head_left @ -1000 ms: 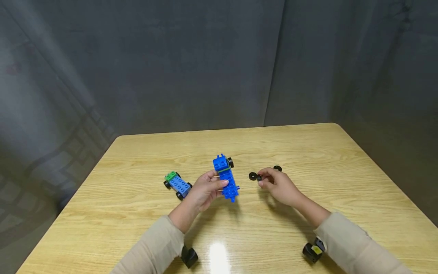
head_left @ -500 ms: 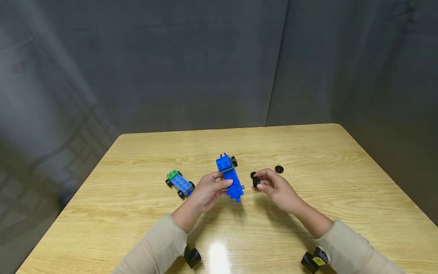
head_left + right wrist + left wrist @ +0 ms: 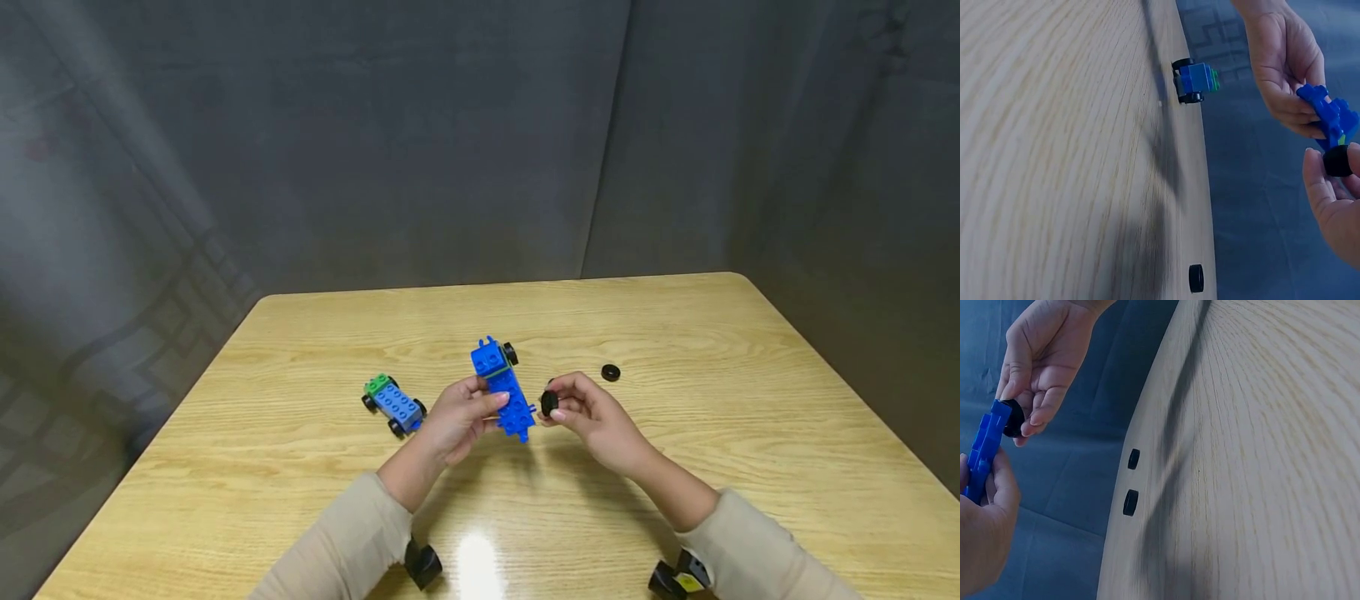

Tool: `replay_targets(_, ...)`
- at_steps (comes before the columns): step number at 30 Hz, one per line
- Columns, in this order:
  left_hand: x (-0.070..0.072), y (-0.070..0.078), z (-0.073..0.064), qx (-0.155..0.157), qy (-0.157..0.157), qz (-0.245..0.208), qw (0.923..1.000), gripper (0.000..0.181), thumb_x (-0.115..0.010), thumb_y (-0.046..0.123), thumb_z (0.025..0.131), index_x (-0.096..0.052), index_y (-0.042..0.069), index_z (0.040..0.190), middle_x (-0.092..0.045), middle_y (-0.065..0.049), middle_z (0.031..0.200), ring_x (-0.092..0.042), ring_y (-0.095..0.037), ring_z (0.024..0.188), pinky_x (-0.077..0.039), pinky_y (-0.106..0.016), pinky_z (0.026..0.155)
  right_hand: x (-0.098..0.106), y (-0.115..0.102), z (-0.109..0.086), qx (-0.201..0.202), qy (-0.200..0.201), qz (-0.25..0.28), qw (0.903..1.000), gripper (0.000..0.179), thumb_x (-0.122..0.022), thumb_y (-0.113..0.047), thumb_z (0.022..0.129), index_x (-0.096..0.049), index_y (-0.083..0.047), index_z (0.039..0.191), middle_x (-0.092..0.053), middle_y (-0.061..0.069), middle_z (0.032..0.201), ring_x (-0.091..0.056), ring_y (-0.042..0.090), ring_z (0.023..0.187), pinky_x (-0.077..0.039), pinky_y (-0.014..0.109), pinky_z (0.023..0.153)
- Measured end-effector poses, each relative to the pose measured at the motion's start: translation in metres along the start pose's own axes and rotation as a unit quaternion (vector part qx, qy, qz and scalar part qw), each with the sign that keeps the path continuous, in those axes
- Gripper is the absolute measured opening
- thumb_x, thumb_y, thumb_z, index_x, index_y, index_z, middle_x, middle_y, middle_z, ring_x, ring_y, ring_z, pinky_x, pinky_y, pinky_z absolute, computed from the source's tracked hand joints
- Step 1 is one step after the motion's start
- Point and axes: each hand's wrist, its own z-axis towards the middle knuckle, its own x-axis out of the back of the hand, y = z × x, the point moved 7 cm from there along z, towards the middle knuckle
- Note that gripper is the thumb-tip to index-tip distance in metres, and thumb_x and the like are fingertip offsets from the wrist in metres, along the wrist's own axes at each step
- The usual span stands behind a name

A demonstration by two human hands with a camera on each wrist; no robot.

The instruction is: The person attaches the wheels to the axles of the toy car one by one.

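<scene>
My left hand (image 3: 456, 422) grips a blue toy brick car (image 3: 513, 406) in the air, thumb on its studs. A black wheel (image 3: 512, 353) is fitted at its far right side; a bare peg sticks out at its near right side. Between thumb and fingers, my right hand (image 3: 603, 425) pinches another black wheel (image 3: 550, 403) close beside that peg. From the right wrist view, the pinched wheel (image 3: 1337, 161) overlaps the car, so contact is unclear there. On the table lie two loose wheels, the smaller-looking one (image 3: 1134, 459) and a nearer one (image 3: 1130, 503) in the left wrist view.
A second toy car (image 3: 395, 404), blue and green with black wheels, stands on the wooden table (image 3: 300, 467) left of my left hand. One loose wheel (image 3: 611, 372) lies beyond my right hand. A dark curtain (image 3: 420, 150) hangs behind the table.
My right hand has lifted a wheel and brought it leftward, turning it to face the car's peg. The left hand keeps holding the car, nearly still.
</scene>
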Motion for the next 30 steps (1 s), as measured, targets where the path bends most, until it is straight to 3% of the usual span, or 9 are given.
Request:
replay_targets(12,-0.001,-0.003,0.001,0.000,0.000,0.022,0.9998,0.025,-0.048,-0.003,0.084,-0.041,-0.010,0.107,-0.060,-0.004,0.083,-0.060,-0.014,0.074,-0.048,-0.030,0.066,-0.008,0.001,-0.001,0.001,-0.008,0.033,0.9994,0.025,-0.043,0.013,0.083,-0.036,0.014,0.107,-0.043,0.026,0.101,-0.057,0.014,0.081,-0.046,0.030,0.077)
replay_targets(20,-0.001,-0.004,0.001,0.002,0.003,0.033,0.9995,0.026,-0.046,-0.004,0.084,-0.040,-0.011,0.109,-0.059,-0.003,0.084,-0.059,-0.014,0.074,-0.048,-0.028,0.065,-0.011,0.001,-0.002,0.012,-0.014,0.025,0.9995,0.025,-0.043,0.013,0.082,-0.036,0.014,0.106,-0.046,0.024,0.097,-0.056,0.016,0.081,-0.046,0.035,0.077)
replay_targets(25,-0.002,-0.006,0.001,-0.008,0.010,0.048,0.9988,0.028,-0.046,-0.005,0.085,-0.039,-0.012,0.110,-0.059,-0.005,0.086,-0.059,-0.014,0.076,-0.049,-0.028,0.066,-0.010,0.003,-0.003,0.014,0.009,0.014,0.9998,0.024,-0.045,0.014,0.081,-0.039,0.015,0.105,-0.049,0.025,0.095,-0.057,0.016,0.079,-0.047,0.031,0.075)
replay_targets(30,-0.001,-0.005,0.001,-0.020,0.037,0.060,0.9973,0.025,-0.047,-0.006,0.083,-0.040,-0.014,0.106,-0.059,-0.005,0.083,-0.058,-0.014,0.073,-0.049,-0.027,0.065,-0.008,0.003,-0.004,0.021,0.051,-0.012,0.9984,0.024,-0.049,0.014,0.079,-0.046,0.014,0.103,-0.053,0.023,0.092,-0.058,0.022,0.076,-0.048,0.034,0.071)
